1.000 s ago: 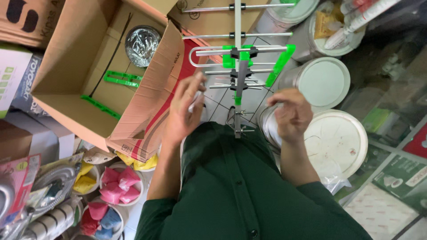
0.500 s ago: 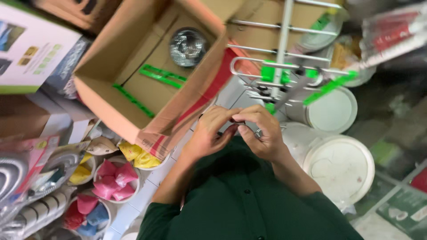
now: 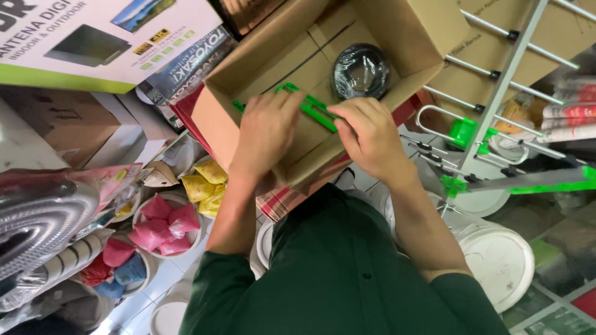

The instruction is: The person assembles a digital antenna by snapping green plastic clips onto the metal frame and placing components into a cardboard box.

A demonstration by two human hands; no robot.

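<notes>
Both hands reach into an open cardboard box [image 3: 397, 28] that sits tilted in front of the person. The left hand [image 3: 266, 131] lies over the box's near wall with its fingers [image 3: 292, 102] curled down onto a long green plastic strip [image 3: 320, 113] on the box floor. The right hand [image 3: 371, 138] meets the same strip from the other side, its fingers [image 3: 347, 121] bent and pinching the near end of it. Whether the left hand actually grips the strip or only presses on it cannot be told. Deeper in the box, just beyond the strip, lies a black coil of cable [image 3: 361, 70] wrapped in clear plastic. To the right of the box stands a metal antenna frame [image 3: 509, 62] with thin cross rods and green plastic clips [image 3: 462, 131]. Below it are white bucket lids [image 3: 496, 260]. To the left, bowls hold pink [image 3: 162, 226] and yellow packets [image 3: 205, 186].
</notes>
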